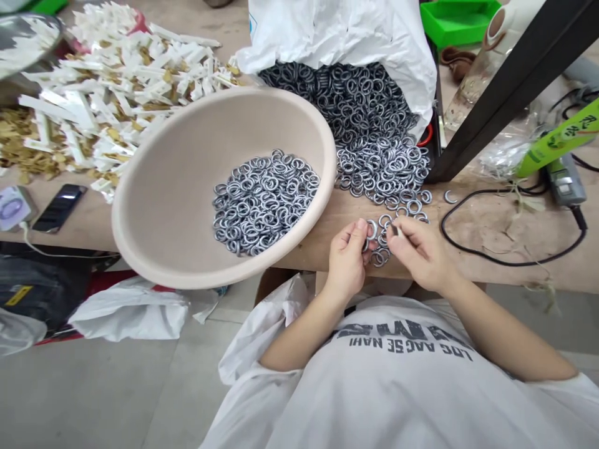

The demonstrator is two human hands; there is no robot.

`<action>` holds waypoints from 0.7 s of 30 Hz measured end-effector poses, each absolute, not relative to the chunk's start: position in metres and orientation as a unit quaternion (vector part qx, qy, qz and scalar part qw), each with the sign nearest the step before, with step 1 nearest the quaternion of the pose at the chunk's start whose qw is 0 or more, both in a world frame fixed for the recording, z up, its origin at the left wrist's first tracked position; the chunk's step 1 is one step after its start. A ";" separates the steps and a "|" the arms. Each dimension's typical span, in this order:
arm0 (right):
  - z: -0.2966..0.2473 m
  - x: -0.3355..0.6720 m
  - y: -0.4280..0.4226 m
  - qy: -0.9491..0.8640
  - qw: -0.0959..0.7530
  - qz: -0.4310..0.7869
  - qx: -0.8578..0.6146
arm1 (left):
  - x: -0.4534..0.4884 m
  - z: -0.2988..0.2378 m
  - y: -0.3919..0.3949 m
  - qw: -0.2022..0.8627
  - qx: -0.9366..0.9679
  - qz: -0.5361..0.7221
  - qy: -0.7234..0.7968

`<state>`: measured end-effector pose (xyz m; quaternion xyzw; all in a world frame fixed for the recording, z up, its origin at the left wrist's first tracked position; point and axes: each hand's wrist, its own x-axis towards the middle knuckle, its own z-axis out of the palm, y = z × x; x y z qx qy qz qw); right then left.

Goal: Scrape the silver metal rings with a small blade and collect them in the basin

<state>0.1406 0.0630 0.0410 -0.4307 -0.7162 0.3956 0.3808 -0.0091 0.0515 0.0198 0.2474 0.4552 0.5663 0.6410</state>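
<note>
**Head camera looks down over the chest**

The head-worn camera looks forward and steeply down from the person's head, over the white T-shirt (402,380) that fills the bottom of the frame. Close beyond it, at lower centre, are the left hand (347,262), the metal ring (372,229) it holds, and the right hand (418,252). The view takes in a wooden workbench (491,240) and a beige bowl (159,187), and a white sack (337,37) is cut off by the top edge.

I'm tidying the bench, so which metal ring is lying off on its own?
The metal ring to the right of the spilled heap, alone on the wooden table; no other ring lies that far from the heap.
</note>
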 end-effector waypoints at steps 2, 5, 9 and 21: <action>0.046 0.144 0.061 -0.787 0.317 0.308 -0.429 | -0.007 0.025 0.052 0.657 0.235 0.559 0.447; 0.052 0.144 0.059 -0.824 0.263 0.253 -0.435 | -0.004 0.030 0.051 0.675 0.219 0.555 0.434; 0.054 0.145 0.062 -0.825 0.238 0.274 -0.433 | -0.004 0.030 0.048 0.693 0.232 0.545 0.412; 0.029 0.129 0.107 -0.833 0.087 0.107 -0.535 | -0.053 0.016 0.046 0.687 0.192 0.562 0.420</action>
